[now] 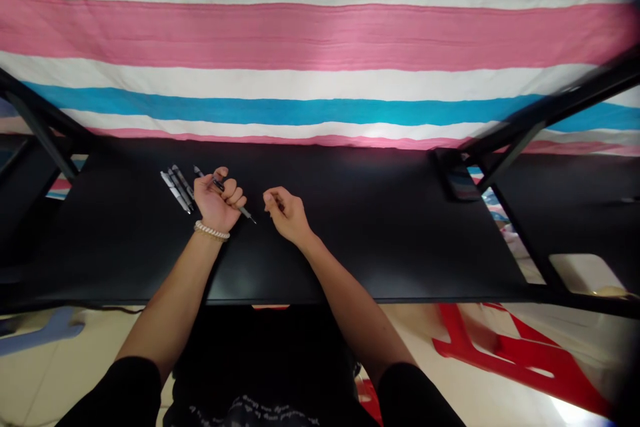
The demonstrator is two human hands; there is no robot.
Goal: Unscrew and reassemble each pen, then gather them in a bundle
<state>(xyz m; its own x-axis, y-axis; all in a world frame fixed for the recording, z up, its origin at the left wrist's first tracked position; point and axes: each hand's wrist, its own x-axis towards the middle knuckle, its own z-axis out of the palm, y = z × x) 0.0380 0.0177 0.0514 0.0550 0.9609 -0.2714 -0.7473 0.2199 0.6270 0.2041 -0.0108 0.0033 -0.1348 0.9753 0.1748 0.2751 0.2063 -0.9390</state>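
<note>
A dark pen with a grey grip (245,213) passes through the curled fingers of my left hand (218,199), palm up, its tip pointing down and right. Just to the left, several pens (179,188) lie side by side on the black table (380,227); the outermost is white. My right hand (286,211) is a short way right of the pen tip, its fingers curled in over the table; what they hold, if anything, is hidden. A pale beaded bracelet (212,232) circles my left wrist.
A striped cloth (320,37) hangs behind the table. Black metal struts (520,143) stand at both sides, with a dark phone-like object (459,177) by the right one. Below right are a red plastic stool (530,353) and a whitish object (585,273).
</note>
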